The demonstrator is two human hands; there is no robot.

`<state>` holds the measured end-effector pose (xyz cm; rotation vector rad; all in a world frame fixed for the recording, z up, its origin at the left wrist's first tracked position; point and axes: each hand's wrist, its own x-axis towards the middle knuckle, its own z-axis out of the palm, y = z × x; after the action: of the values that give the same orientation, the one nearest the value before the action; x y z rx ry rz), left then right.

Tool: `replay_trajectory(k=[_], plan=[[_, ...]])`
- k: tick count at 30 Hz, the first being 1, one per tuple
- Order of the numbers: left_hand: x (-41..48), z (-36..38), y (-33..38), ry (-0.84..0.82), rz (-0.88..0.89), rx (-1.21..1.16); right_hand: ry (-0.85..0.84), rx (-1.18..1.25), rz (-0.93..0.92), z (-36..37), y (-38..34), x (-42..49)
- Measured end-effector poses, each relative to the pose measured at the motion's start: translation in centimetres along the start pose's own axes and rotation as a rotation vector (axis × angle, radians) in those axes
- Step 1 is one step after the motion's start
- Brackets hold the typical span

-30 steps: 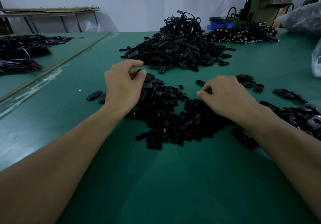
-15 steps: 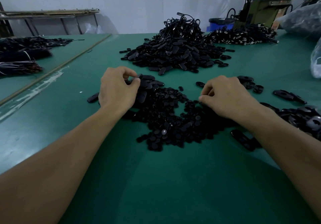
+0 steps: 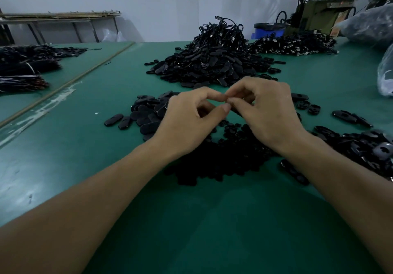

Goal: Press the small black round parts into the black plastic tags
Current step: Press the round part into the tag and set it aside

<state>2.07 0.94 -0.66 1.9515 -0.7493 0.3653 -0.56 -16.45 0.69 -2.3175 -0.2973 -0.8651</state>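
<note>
view: head, the only one
left hand (image 3: 191, 123): centre frame, lifted off the table; thumb and forefinger curled into a pinch, probably on a tag, which is mostly hidden
right hand (image 3: 271, 112): fingertips touch the left's; fingers curled and pinching, likely on a round part, too small to see
tag (image 3: 236, 109): only a dark sliver under the right fingertips
just changed: both hands left their piles and met in the air above them
vs 1.0 s ago: left was down in the loose tags (image 3: 146, 112), right down in the round parts pile (image 3: 223, 163), well apart
vs 0.5 s ago: hands were on the piles, picking
meaning: pick done, pressing step starts now, judged from the joined pinch
seated or not: cannot tell
task stock: round parts under the wrists, loose tags centre-left, more tags (image 3: 365, 146) lower right
rest: big heap of corded tags (image 3: 214, 65) upper centre, green table (image 3: 212, 220), machine (image 3: 323, 12) upper right
</note>
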Motion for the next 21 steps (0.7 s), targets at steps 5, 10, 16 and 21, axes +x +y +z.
replay_trajectory(k=[5, 10, 16, 21], plan=[[0.15, -0.09, -0.18, -0.081, -0.05, -0.182, 0.065, 0.206, 0.034, 0.35, -0.71, -0.13], [0.15, -0.01, -0.34, -0.029, -0.051, -0.181, -0.078, 0.37, 0.109, 0.41, -0.4, -0.26], [0.51, -0.38, -0.47, 0.063, -0.073, -0.182, -0.141, 0.676, 0.366, 0.27, -0.02, 0.34], [0.53, -0.56, -0.5, 0.154, -0.001, -0.212, -0.324, 0.784, 0.562, 0.25, -0.57, 0.3]])
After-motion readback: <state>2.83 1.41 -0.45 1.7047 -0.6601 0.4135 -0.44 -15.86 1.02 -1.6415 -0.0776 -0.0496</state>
